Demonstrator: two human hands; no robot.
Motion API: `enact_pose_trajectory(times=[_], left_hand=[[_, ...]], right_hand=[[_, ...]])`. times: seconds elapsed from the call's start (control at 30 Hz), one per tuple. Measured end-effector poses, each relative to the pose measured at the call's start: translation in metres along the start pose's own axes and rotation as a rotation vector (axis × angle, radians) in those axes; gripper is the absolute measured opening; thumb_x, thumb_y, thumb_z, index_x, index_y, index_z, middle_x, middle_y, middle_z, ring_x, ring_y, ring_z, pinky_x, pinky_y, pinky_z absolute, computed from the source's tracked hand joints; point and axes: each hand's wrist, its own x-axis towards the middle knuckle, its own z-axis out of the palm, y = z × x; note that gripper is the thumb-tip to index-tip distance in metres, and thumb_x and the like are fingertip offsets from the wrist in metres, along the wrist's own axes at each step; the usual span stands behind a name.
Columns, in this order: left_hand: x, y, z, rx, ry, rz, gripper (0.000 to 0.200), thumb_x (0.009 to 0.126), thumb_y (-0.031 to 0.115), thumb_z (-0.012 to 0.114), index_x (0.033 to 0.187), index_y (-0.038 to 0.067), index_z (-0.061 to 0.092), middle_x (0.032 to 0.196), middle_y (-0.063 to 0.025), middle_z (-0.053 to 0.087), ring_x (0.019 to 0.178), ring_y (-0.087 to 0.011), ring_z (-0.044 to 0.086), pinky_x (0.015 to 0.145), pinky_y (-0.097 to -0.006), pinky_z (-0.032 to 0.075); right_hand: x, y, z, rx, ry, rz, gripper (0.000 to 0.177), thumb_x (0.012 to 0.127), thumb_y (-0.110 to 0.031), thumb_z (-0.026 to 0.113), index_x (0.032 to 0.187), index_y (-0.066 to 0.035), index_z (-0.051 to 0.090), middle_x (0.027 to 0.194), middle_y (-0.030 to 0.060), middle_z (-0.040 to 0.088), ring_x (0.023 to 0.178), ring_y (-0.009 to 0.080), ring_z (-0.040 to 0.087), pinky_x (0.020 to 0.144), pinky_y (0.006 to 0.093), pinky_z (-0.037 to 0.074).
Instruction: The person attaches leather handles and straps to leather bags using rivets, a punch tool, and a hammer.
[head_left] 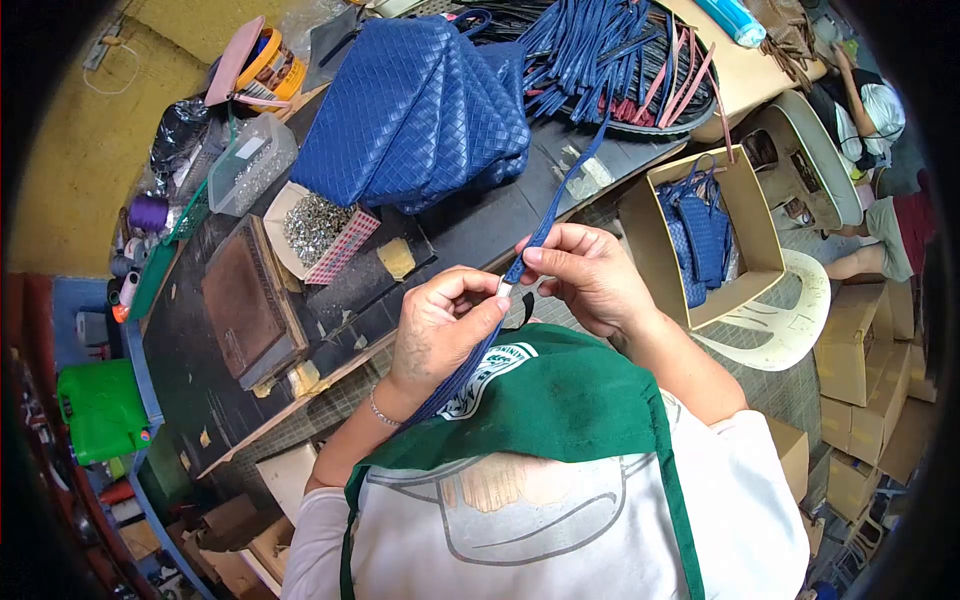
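A long blue strap (550, 215) runs from the pile at the back down between my hands and over the green apron (570, 400). My left hand (437, 327) pinches it between thumb and forefinger, beside a small pale, shiny piece (504, 289) whose kind I cannot make out. Just above, my right hand (587, 272) also grips the strap with thumb and fingers closed. Blue woven bags (400, 115) are stacked on the dark workbench (375, 325) beyond my hands. Several loose blue straps (590, 50) lie heaped in a round tray (690, 120) at the back.
Small metal parts fill an open box (330, 255) on the bench, near a brown block (250, 300) and a clear tub (250, 165). To the right, a cardboard box (735, 215) holds blue woven pieces beside a white stool (790, 320). Another person (870, 110) is at far right.
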Motion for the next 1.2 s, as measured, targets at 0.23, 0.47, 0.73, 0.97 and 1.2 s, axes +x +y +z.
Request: enact_pose_trajectory(times=[0.23,0.47,0.73,0.97,1.2], left_hand=[[0.0,0.004,0.002,0.058,0.03,0.005,0.012,0.072,0.0,0.06,0.083,-0.004,0.058,0.079,-0.0044,0.056,0.072,-0.0074,0.054,0.064,-0.0191,0.044],[0.002,0.004,0.002,0.105,0.034,0.058,0.012,0.071,0.001,0.06,0.082,-0.004,0.058,0.078,-0.005,0.056,0.07,-0.0072,0.054,0.062,-0.0197,0.044],[0.004,0.004,0.001,0.107,0.03,0.089,0.01,0.071,0.001,0.06,0.08,-0.004,0.058,0.076,-0.0054,0.056,0.068,-0.0076,0.052,0.06,-0.0202,0.042],[0.009,0.006,0.003,0.259,0.076,0.203,0.01,0.07,0.003,0.061,0.076,-0.003,0.057,0.072,-0.0072,0.056,0.066,-0.011,0.053,0.06,-0.0219,0.041],[0.002,0.003,0.007,0.228,-0.001,0.25,0.004,0.069,-0.005,0.058,0.073,-0.003,0.057,0.074,-0.007,0.055,0.067,-0.0106,0.05,0.06,-0.022,0.041]], right_hand=[[-0.001,0.003,0.003,-0.188,-0.023,-0.096,0.01,0.075,-0.009,0.06,0.083,-0.003,0.059,0.076,0.0019,0.06,0.065,0.0072,0.054,0.056,0.0182,0.041],[-0.002,0.006,0.008,-0.26,-0.05,-0.219,0.014,0.076,-0.004,0.058,0.088,0.002,0.057,0.077,0.0029,0.058,0.07,0.0059,0.054,0.064,0.0184,0.044],[0.0,0.004,0.008,-0.307,-0.054,-0.234,0.015,0.076,-0.003,0.058,0.089,0.003,0.056,0.078,0.0028,0.058,0.071,0.0059,0.053,0.064,0.0182,0.044],[-0.002,0.003,0.011,-0.248,-0.047,-0.255,0.015,0.075,-0.003,0.058,0.089,0.003,0.056,0.078,0.0031,0.058,0.07,0.0059,0.053,0.063,0.018,0.044],[0.002,0.007,-0.005,0.267,0.014,0.013,0.012,0.077,-0.011,0.057,0.068,-0.006,0.051,0.063,0.0033,0.054,0.056,0.0117,0.055,0.048,0.0202,0.044]])
